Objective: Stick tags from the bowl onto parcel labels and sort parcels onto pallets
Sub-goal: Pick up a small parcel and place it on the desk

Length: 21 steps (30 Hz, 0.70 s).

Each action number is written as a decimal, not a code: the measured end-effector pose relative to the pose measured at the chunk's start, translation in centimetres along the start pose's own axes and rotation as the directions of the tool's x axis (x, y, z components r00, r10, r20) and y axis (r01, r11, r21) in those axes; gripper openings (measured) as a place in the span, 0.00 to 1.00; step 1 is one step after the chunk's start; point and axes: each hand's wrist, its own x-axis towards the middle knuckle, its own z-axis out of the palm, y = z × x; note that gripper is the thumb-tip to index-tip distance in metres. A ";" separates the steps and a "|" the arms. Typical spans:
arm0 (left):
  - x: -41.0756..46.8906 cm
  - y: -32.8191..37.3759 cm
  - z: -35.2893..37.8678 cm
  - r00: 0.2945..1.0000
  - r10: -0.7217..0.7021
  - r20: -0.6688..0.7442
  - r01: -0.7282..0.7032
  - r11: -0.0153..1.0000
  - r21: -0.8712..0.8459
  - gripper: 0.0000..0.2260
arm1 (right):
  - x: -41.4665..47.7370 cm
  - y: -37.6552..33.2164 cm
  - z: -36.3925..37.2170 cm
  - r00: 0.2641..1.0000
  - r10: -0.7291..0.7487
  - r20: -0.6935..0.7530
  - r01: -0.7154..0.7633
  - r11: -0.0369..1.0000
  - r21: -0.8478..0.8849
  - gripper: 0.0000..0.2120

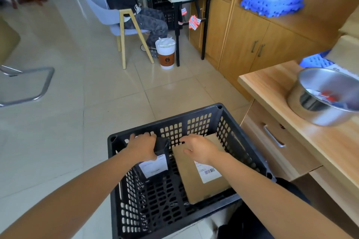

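A black plastic crate (250, 147) stands on the floor in front of me. Inside it, my left hand (142, 146) grips the top of a black parcel (155, 163) that carries a white label. My right hand (200, 148) rests with curled fingers on the far end of a brown cardboard parcel (191, 178) with a barcode label; whether it grips the parcel is unclear. A steel bowl (322, 95) with red and white tags sits on the wooden counter at the right. Blue pallets (272, 2) lie stacked on a shelf.
The wooden counter (272, 87) with drawers runs along the right; another blue pallet (314, 61) and a cardboard box sit behind the bowl. A person sits at a table ahead, with a cup-shaped bin (165, 54) on the floor. A metal chair frame (35, 83) stands at the left.
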 end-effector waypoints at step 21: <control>-11.2 24.6 -25.5 0.610 0.661 -0.436 -0.768 0.629 -0.120 0.29 | -25.6 4.4 -19.7 0.767 0.261 -0.586 -0.005 0.916 0.401 0.34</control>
